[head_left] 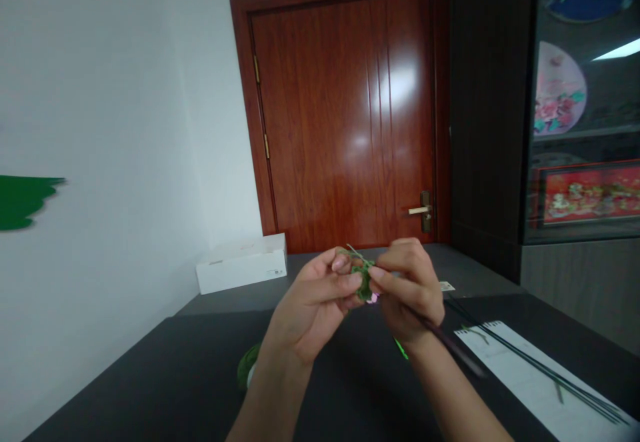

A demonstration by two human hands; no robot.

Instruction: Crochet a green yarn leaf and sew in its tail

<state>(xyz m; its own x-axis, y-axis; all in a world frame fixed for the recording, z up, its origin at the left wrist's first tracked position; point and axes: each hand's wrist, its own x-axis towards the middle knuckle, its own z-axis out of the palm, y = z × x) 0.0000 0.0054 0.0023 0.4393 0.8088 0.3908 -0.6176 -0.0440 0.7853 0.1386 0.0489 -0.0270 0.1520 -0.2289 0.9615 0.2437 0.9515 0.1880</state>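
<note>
The left hand [315,302] and the right hand [407,289] are held close together above a dark table [320,395]. The fingers of both hands are closed, and they pinch a small green yarn piece [363,281]. The green yarn piece is up in the air, between the two hands. A thin gray needle [354,250] pokes out of its top. A long dark needle [453,349] runs down from the right hand, past the wrist. A small pink bit [373,299] shows just under the yarn. A green yarn ball [247,365] lies on the table below the left arm. Near the right arm, a white notepad [520,389] lies on the table with long dark sticks [550,373] on top. A white box [241,263] sits at the far end of the table, by the wall, and a red-brown door [340,115] stands shut behind it.
</note>
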